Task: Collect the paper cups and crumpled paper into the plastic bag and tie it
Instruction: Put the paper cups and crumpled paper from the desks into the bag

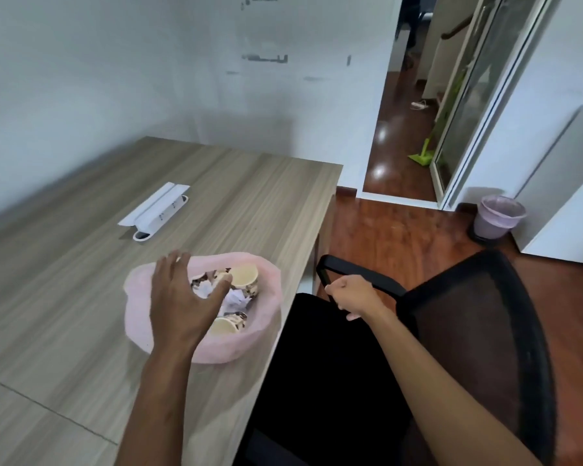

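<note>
No legible brand, label or writing anywhere; cup prints too blurred to read.

Pink plastic bag (202, 344) on the wooden desk (64, 280), near the right edge, mouth open and facing up. Long axis of the open mouth roughly from near edge toward far-right corner.

Inside: paper cups (244, 277) lying tilted with rims showing, one at the far side, another at the near side (224, 326); crumpled paper (236, 299) between them.

Left hand (182, 301) over the bag mouth, palm down, fingers spread and reaching forward, nothing gripped; contact with the rim not discernible.

Right hand (352, 295) curled round the armrest (367, 272) of the black office chair (451, 348), forearm extended.

White cable box (159, 210) further back on the desk. Lined waste bin (498, 216) on the floor, well apart.
</note>
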{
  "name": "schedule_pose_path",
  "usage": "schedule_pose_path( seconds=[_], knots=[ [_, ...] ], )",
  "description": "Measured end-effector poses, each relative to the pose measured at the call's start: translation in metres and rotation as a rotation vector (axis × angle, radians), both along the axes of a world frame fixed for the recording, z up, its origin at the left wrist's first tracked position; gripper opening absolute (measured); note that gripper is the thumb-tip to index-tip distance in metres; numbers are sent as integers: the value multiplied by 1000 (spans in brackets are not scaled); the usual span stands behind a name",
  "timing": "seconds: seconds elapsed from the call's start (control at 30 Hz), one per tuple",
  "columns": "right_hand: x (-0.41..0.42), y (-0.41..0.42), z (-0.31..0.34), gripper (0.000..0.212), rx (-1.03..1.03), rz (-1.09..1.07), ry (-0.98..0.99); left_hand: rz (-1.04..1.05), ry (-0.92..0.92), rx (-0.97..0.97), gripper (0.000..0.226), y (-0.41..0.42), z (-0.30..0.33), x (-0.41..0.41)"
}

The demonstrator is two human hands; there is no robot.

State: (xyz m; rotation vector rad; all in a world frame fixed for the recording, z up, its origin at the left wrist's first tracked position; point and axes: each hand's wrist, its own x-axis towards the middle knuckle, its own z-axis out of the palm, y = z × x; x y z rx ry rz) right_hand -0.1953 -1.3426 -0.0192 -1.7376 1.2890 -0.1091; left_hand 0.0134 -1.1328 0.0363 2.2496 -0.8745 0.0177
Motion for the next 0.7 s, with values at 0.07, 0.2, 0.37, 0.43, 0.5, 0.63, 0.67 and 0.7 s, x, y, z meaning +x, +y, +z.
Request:
schedule_pose_path(
  seconds=[0.07, 0.2, 0.37, 0.43, 0.5, 0.63, 0.67, 0.7],
  knots=[
    [-36, -11, 6, 29, -62, -5, -23, -86, 82, -26, 80, -13, 0, -39],
    [-105, -36, 12, 25, -250, -19, 38, -227, 217, 15, 84, -35, -13, -118],
    [-185, -50, 15, 24, -492, -75, 53, -350, 274, 75, 87, -60, -31, -206],
    [-213, -55, 14, 26, -603, -42, 34, -403, 284, 129, 94, -64, -37, -236],
    [-235, -60, 14, 29, -706, -6, 64, -459, 323, 181, 108, -67, -41, -262],
    [-265, -67, 9, 56, -770, -37, 141, -551, 460, 289, 131, -71, -50, -313],
    [-271, -68, 6, 67, -717, -48, 123, -582, 506, 337, 135, -72, -53, -325],
    [-277, -69, 4, 77, -646, -62, 107, -620, 564, 389, 137, -73, -55, -335]
  ],
)
